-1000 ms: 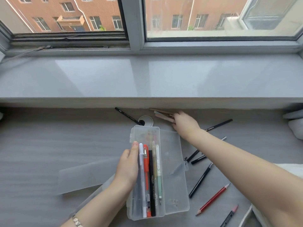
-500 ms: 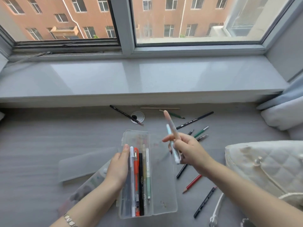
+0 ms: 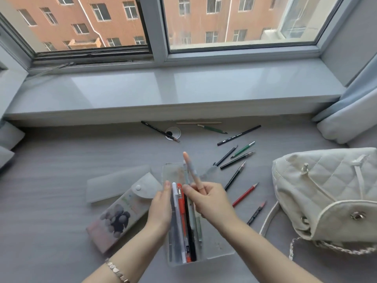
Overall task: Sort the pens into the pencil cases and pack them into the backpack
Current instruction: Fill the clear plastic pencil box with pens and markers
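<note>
A clear plastic pencil case [image 3: 214, 246] lies open on the grey desk, with several pens [image 3: 182, 221] lined up in its left half. My left hand [image 3: 160, 211] holds the case by its left edge. My right hand [image 3: 210, 200] hovers over the case and pinches two pens [image 3: 192, 172], a pink one and a pale blue one, tips pointing up and away. A second pencil case [image 3: 116, 217] with a snap flap and a printed picture lies to the left. The white quilted backpack [image 3: 326, 190] sits at the right.
Several loose pencils and pens [image 3: 238, 160] are scattered right of the case and toward the sill; a black pencil [image 3: 160, 131] crosses a cable grommet. A frosted flat lid [image 3: 110, 185] lies at left. The backpack's strap and chain [image 3: 306, 244] trail at lower right.
My right hand picked two pens from under the sill and brought them back over the open case. The view has tilted, so the backpack and second case now show.
</note>
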Available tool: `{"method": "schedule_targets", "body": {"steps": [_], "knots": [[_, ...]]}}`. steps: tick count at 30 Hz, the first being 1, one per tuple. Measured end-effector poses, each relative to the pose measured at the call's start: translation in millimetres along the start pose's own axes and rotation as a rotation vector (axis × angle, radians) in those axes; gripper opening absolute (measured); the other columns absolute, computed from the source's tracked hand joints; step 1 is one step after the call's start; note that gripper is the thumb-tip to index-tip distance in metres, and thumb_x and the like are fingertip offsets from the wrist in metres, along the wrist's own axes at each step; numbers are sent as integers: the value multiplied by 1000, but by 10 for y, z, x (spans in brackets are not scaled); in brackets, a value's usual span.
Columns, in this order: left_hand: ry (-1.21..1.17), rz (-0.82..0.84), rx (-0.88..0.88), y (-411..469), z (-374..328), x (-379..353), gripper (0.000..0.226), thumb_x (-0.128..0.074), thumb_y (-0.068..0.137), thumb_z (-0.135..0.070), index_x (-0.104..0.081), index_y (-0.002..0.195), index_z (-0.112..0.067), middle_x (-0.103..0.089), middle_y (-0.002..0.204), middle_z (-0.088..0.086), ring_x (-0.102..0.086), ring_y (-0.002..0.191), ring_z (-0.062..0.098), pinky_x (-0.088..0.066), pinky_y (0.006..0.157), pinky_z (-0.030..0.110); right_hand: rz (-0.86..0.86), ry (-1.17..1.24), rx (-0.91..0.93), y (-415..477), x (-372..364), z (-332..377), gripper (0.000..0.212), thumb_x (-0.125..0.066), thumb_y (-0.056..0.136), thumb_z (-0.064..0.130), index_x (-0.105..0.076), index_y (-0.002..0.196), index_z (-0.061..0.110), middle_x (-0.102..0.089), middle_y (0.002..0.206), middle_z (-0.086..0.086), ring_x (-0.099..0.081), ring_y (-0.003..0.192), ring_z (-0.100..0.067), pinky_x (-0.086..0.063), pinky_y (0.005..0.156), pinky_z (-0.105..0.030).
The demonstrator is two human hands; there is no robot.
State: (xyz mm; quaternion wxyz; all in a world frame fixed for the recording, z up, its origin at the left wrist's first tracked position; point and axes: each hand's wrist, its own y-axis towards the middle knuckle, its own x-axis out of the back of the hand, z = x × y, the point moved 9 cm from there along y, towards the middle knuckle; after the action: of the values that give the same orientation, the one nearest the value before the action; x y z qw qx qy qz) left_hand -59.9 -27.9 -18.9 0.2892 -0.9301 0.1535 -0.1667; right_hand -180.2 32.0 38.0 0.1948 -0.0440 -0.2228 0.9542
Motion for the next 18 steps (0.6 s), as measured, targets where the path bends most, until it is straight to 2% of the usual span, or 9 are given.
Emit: {"method": "schedule_targets", "body": {"steps": [3,6,8,9,13,15,16,18], "knots": [[-81,-11,39,-92,66,-28,59,-31,91,-59,-61,117,-15,-66,115,6,-60,108,20,-44,101,41,-73,-354,15,-10,-85,-99,44,-64,82,32,-39,48,18,-37,44,7,-31,43,-9,-25,43,-22],[-141,-16,62,-147,70,-35,52,-28,96,-51,-65,107,-16,-70,104,8,-66,97,20,-50,93,41,-111,-605,75,-83,-117,-89,38,-62,81,38,-39,56,20,-42,53,6,-38,49,-10,-28,44,-20],[-153,-40,66,-179,39,-7,47,-30,98,-43,-68,91,-15,-71,90,8,-66,83,19,-51,79,35,-65,-679,97,-122,-167,-82,25,-62,81,39,-49,72,20,-52,65,4,-47,60,-16,-34,51,-24],[-159,-43,75,-196,23,-3,46,-32,97,-41,-67,84,-15,-69,87,7,-64,80,20,-50,76,34,-36,-707,104,-134,-190,-85,22,-62,82,39,-53,84,19,-56,73,3,-51,68,-18,-36,56,-27],[-167,-15,127,-188,11,-7,46,-31,95,-45,-64,89,-14,-67,94,10,-62,89,25,-47,82,36,21,-794,172,-161,-231,-53,39,-62,84,40,-47,114,20,-63,90,-4,-59,88,-25,-36,65,-26],[-180,-13,109,-181,-23,1,46,-29,97,-46,-64,84,-19,-67,88,7,-63,84,21,-49,80,35,32,-742,212,-173,-205,22,49,-59,86,41,-39,127,23,-56,78,2,-57,81,-22,-35,62,-27],[-188,0,98,-184,-39,-10,47,-26,98,-46,-63,81,-22,-66,82,3,-62,78,16,-51,73,31,27,-692,238,-184,-172,84,52,-56,88,39,-33,134,26,-49,70,7,-53,73,-18,-34,57,-26],[-178,19,88,-208,-59,-21,49,-23,98,-48,-64,86,-23,-65,79,-3,-60,74,8,-46,62,25,6,-589,323,-199,-66,226,46,-45,95,32,-27,137,38,-43,61,12,-44,56,-7,-32,51,-19]]}}
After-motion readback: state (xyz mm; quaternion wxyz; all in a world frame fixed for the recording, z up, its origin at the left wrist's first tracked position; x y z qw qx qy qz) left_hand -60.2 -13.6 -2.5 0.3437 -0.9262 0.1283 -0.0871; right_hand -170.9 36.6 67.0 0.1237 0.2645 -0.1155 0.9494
